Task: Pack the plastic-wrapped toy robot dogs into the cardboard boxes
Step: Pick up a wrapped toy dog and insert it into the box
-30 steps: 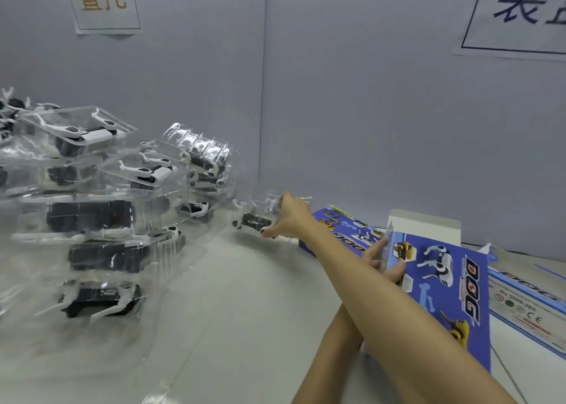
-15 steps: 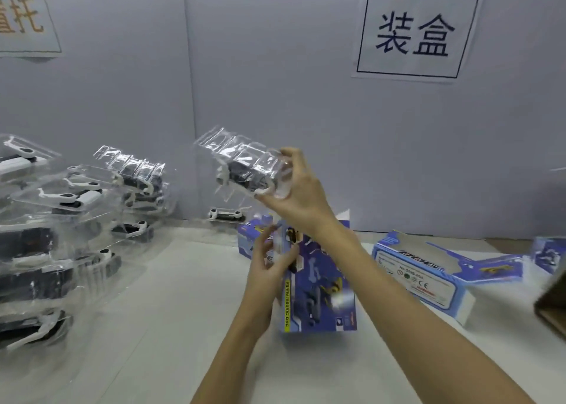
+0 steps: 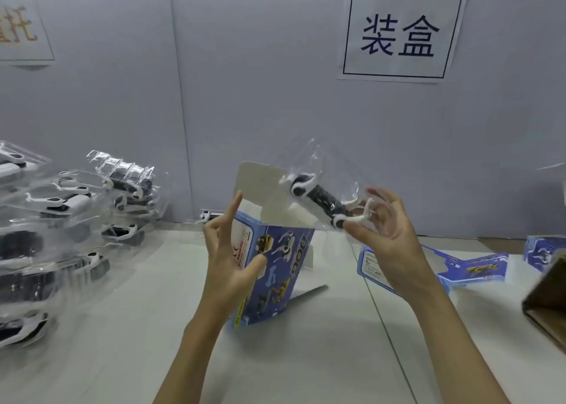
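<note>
A blue cardboard box (image 3: pixel 277 276) printed with robot dogs stands upright on the white table, its white top flap raised. My left hand (image 3: pixel 228 259) grips its left side, thumb on the front and index finger pointing up. Just right of the box's open top, my right hand (image 3: pixel 384 235) pinches a black-and-white toy robot dog in clear plastic wrap (image 3: pixel 321 201), tilted with its upper end toward the flap. A pile of several wrapped dogs (image 3: pixel 64 220) lies at the left.
A second blue box (image 3: pixel 435 266) lies flat on the table right of my right hand, and part of another (image 3: pixel 543 250) shows at the far right. A brown carton corner (image 3: pixel 548 299) juts in at the right edge. A grey wall with paper signs stands behind.
My right hand has carried the wrapped dog from the left, over the box, to the right of its open top. The box now stands with its flap open. The view shifted right.
</note>
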A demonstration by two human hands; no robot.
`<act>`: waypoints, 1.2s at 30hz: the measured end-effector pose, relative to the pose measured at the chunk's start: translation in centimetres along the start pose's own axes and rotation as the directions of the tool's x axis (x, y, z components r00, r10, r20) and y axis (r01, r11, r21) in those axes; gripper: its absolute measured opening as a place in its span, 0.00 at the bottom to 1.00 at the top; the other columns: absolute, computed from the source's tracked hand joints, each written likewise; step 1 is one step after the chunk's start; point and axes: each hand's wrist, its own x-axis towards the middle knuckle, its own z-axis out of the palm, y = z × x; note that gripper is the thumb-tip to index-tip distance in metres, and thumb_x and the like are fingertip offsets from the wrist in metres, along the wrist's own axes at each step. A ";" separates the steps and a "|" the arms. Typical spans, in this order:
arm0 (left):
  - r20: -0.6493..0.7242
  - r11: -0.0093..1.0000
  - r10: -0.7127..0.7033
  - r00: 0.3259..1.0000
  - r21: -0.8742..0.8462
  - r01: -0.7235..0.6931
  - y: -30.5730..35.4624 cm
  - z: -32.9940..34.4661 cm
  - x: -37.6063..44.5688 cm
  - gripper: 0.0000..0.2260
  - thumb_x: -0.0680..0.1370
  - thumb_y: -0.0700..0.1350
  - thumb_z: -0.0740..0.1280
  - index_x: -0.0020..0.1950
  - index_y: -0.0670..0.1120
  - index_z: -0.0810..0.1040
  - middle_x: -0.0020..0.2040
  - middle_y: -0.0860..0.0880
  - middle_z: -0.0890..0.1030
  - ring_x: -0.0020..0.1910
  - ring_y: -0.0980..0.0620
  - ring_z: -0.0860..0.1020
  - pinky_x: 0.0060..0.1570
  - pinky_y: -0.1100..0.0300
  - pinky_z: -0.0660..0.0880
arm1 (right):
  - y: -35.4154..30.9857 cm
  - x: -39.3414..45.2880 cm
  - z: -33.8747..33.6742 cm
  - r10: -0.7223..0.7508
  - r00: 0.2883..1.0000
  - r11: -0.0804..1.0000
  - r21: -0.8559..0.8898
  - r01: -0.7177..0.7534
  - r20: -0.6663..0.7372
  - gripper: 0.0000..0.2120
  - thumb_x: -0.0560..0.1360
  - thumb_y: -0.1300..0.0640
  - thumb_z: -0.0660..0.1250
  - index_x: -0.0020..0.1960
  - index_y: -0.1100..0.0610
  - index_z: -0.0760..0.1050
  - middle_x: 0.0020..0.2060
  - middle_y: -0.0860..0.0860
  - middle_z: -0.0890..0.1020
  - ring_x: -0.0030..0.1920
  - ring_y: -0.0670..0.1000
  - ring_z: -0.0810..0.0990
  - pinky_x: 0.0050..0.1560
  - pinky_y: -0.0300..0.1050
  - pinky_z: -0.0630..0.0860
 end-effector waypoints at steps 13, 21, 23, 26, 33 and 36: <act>0.036 0.991 0.097 0.995 -0.098 -0.094 0.3 -0.5 -0.3 0.33 0.72 0.37 0.65 0.70 0.65 0.66 0.64 0.59 0.67 0.65 0.60 0.72 0.52 0.57 0.83 | -2.8 1.2 -0.7 -0.068 0.996 0.988 -0.134 0.075 0.056 0.40 0.71 0.55 0.76 0.78 0.47 0.62 0.66 0.48 0.79 0.69 0.47 0.78 0.76 0.51 0.71; 0.026 0.984 0.047 0.999 -0.171 -0.042 -0.5 -0.5 -0.2 0.30 0.71 0.35 0.65 0.68 0.59 0.64 0.59 0.63 0.72 0.55 0.61 0.78 0.44 0.54 0.83 | -5.9 5.2 1.0 -0.055 0.949 0.880 -0.434 0.192 0.309 0.40 0.76 0.64 0.75 0.79 0.39 0.62 0.75 0.41 0.71 0.76 0.40 0.67 0.78 0.48 0.64; 0.005 0.981 0.055 0.998 -0.188 -0.053 -0.5 -0.4 -0.3 0.26 0.74 0.40 0.68 0.68 0.57 0.64 0.58 0.65 0.73 0.55 0.63 0.78 0.44 0.57 0.83 | -6.3 6.1 1.8 -0.070 0.939 0.849 -0.474 0.233 0.336 0.40 0.77 0.65 0.73 0.80 0.39 0.61 0.77 0.38 0.69 0.77 0.37 0.65 0.74 0.35 0.64; -0.062 0.991 0.057 0.996 -0.121 -0.064 -0.3 0.0 -0.3 0.27 0.77 0.52 0.75 0.69 0.63 0.63 0.63 0.61 0.71 0.62 0.60 0.77 0.49 0.65 0.80 | -6.1 7.0 3.0 -0.098 0.951 0.819 -0.519 0.244 0.292 0.38 0.77 0.67 0.70 0.81 0.44 0.60 0.77 0.39 0.68 0.77 0.39 0.65 0.66 0.28 0.64; 0.001 0.985 0.139 0.990 -0.101 -0.138 -0.3 -0.2 -0.1 0.28 0.79 0.48 0.74 0.73 0.67 0.66 0.69 0.59 0.68 0.69 0.67 0.70 0.51 0.73 0.78 | -4.6 7.0 5.3 -0.254 0.952 0.773 -0.555 0.307 0.173 0.28 0.78 0.70 0.65 0.75 0.53 0.68 0.70 0.45 0.76 0.67 0.48 0.78 0.64 0.42 0.78; -0.005 0.981 0.087 0.996 -0.172 -0.087 -0.2 -0.3 0.0 0.25 0.77 0.48 0.73 0.69 0.67 0.69 0.68 0.54 0.69 0.68 0.60 0.74 0.47 0.61 0.84 | -3.9 6.4 6.4 -0.296 0.939 0.759 -0.553 0.344 0.177 0.26 0.80 0.69 0.65 0.75 0.52 0.69 0.70 0.44 0.78 0.58 0.64 0.81 0.62 0.56 0.78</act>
